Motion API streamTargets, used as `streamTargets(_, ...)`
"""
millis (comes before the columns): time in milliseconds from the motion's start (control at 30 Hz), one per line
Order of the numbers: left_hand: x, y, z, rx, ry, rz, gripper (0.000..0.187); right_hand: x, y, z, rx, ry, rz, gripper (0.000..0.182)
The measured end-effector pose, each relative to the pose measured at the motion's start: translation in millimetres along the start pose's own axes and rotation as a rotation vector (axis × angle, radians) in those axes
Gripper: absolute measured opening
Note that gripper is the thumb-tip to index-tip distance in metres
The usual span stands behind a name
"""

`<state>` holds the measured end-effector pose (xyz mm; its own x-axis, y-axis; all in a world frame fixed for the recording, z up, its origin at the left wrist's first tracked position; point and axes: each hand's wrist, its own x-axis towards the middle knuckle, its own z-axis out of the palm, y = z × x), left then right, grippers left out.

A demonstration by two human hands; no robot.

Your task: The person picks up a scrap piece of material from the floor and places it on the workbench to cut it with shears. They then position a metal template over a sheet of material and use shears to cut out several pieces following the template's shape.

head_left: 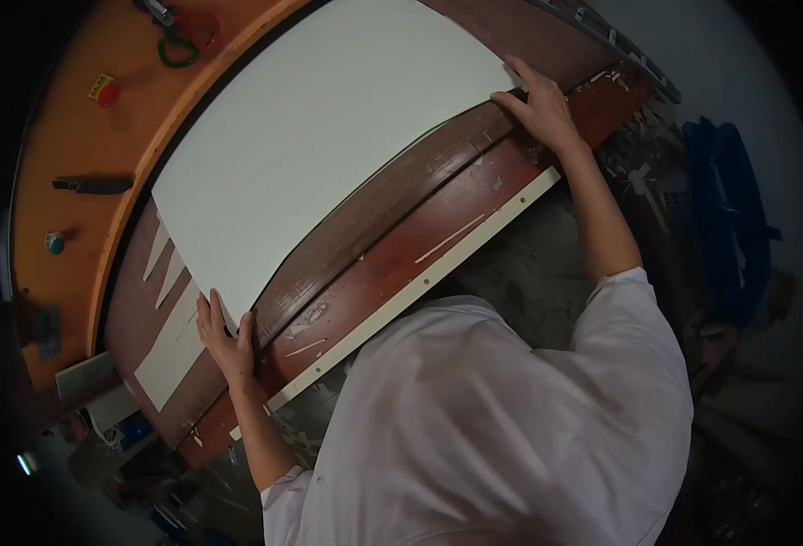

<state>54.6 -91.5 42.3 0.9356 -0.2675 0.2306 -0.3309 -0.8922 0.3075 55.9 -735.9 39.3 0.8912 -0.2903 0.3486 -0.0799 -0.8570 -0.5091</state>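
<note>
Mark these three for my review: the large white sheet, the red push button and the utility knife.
Large white sheet (pixel 328 127): head view, on its upper face.
Red push button (pixel 108 95): head view, on its cap.
Utility knife (pixel 108 186): head view, on its handle.

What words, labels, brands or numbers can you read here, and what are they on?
None can be read.
Yellow plate by the red button: dark marks, too small to read.
White sheet: no lettering visible.
Utility knife: too dark to tell.
</note>
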Motion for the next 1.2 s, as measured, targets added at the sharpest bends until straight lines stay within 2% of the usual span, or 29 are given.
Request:
streamTargets(133, -1, 6, -2, -0.012, -0.022, -0.065, 0.078, -6, 1, 2, 0.067, 0.018, 0.023, 0.063)
streamTargets(267, 1, -3, 0, 0.024, -0.031, -0.029, 0.079, -9, -3, 1, 0.052, 0.022, 0.061, 0.061)
streamTargets(333, -2, 3, -1, 0.008, -0.023, -0.064, 0.079, -7, -2, -1, 0.063, -0.007, 0.035, 0.06)
streamTargets(433, -2, 6, -7, 0.007, 0.01, -0.014, 0.078, -6, -6, -3, 0.09, -0.058, 0.004, 0.061)
streamTargets(500, 1, 13, -13, 0.033, 0.012, -0.049, 0.081, 1, -16, -11, 0.133, -0.127, 0.117, 0.064)
streamTargets(533, 1, 15, -16, 0.031, 0.0, -0.063, 0.082, 6, -22, -8, 0.142, -0.08, 0.177, 0.064)
streamTargets(600, 1, 13, -18, 0.015, -0.001, -0.084, 0.084, 29, -41, -1, 0.123, -0.003, 0.099, 0.062)
streamTargets(767, 1, 12, -26, -0.038, 0.001, -0.092, 0.09, 114, -241, -16, 0.227, -0.052, -0.404, 0.051)
streamTargets(833, 1, 10, -27, -0.108, 0.02, -0.101, 0.091, 149, -320, -23, 0.198, -0.005, -0.618, 0.045)
streamTargets(900, -1, 3, -27, -0.185, 0.091, -0.092, 0.087, 185, -377, -11, 0.272, 0.05, -0.704, 0.039)
streamTargets(1000, -4, -1, -27, -0.291, 0.155, -0.098, 0.084, 209, -471, 6, 0.37, -0.074, -0.787, 0.031)
streamTargets(1067, -4, -2, -30, -0.338, 0.206, -0.096, 0.08, 213, -527, 26, 0.347, -0.081, -0.922, 0.029)
streamTargets(1200, -7, -12, -32, -0.382, 0.283, -0.075, 0.068, 212, -588, 56, 0.279, -0.061, -1.107, 0.027)
